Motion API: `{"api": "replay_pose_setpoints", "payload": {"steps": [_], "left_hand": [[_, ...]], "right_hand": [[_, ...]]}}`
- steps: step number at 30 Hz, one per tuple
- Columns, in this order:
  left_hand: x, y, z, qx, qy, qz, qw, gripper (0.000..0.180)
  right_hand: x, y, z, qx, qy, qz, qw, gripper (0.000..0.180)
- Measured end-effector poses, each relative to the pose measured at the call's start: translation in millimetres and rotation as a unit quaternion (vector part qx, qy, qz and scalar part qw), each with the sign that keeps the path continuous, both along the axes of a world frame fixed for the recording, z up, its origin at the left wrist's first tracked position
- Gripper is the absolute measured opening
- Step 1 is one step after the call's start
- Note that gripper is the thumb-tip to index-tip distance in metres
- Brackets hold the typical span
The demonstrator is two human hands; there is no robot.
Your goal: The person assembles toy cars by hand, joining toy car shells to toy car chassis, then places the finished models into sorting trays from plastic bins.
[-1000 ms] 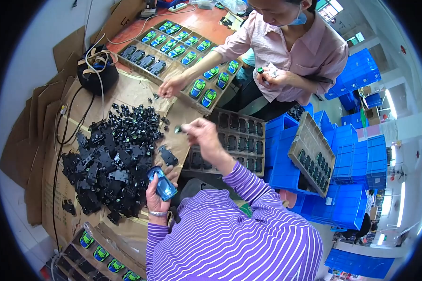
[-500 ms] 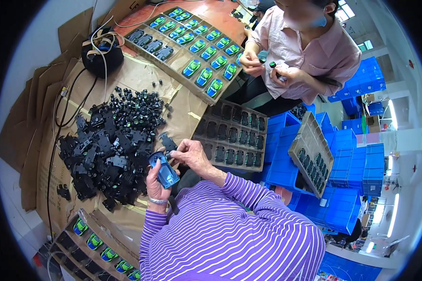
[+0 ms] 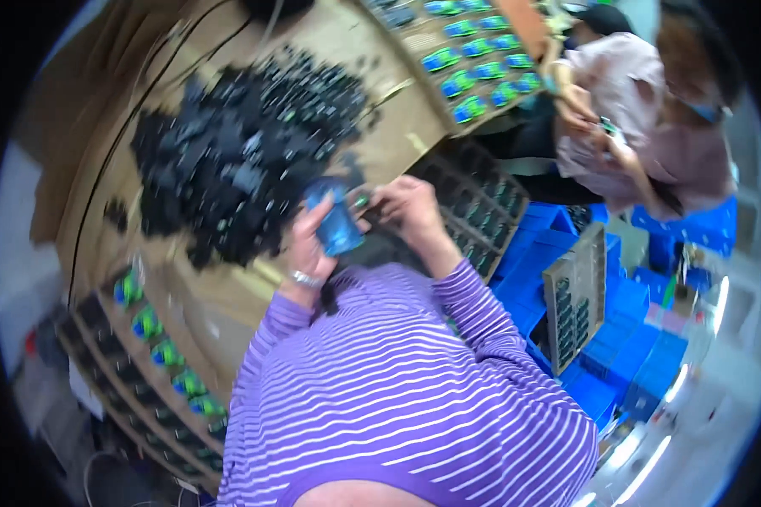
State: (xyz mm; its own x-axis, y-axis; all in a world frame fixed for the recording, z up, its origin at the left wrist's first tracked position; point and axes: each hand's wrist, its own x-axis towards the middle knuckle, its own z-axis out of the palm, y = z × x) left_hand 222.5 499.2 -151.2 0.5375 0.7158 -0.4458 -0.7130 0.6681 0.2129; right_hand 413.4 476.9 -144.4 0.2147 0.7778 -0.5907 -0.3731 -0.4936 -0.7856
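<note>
My left hand (image 3: 307, 247) is closed around a blue toy car shell (image 3: 340, 226), its hollow side seemingly facing up. My right hand (image 3: 410, 209), just to the right, pinches a small dark part with a green spot (image 3: 362, 201), which looks like a toy wheel; motion blurs it. That part is close to the shell's upper right edge, and I cannot tell whether they touch. Beyond both hands lies a large heap of black toy car chassis and small wheel parts (image 3: 228, 160) on the cardboard-covered table.
Trays of green-and-blue toy cars stand at the far right (image 3: 448, 80) and near left (image 3: 101, 338). A tray of dark parts (image 3: 482, 203) sits right of my hands, another (image 3: 577, 296) on blue crates (image 3: 630, 325). A co-worker (image 3: 617, 118) handles small parts. A black cable (image 3: 110, 169) crosses the cardboard.
The view has swung, shifting the table and heap upward and to the right in the picture. My right hand has drawn slightly away from the shell, and the small green-spotted part now shows.
</note>
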Motion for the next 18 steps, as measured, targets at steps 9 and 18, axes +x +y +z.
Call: {"api": "replay_pose_setpoints", "payload": {"steps": [9, 18], "left_hand": [[-9.3, 0.3, 7.5, 0.043, -0.019, -0.009, 0.999, 0.051], [-10.2, -4.8, -11.3, 0.056, 0.104, -0.032, 0.992, 0.032]], "right_hand": [[-5.1, 0.9, -11.8, -0.05, 0.087, 0.011, 0.995, 0.011], [-26.0, 5.1, 16.5, 0.085, -0.191, -0.017, 0.978, 0.012]]}}
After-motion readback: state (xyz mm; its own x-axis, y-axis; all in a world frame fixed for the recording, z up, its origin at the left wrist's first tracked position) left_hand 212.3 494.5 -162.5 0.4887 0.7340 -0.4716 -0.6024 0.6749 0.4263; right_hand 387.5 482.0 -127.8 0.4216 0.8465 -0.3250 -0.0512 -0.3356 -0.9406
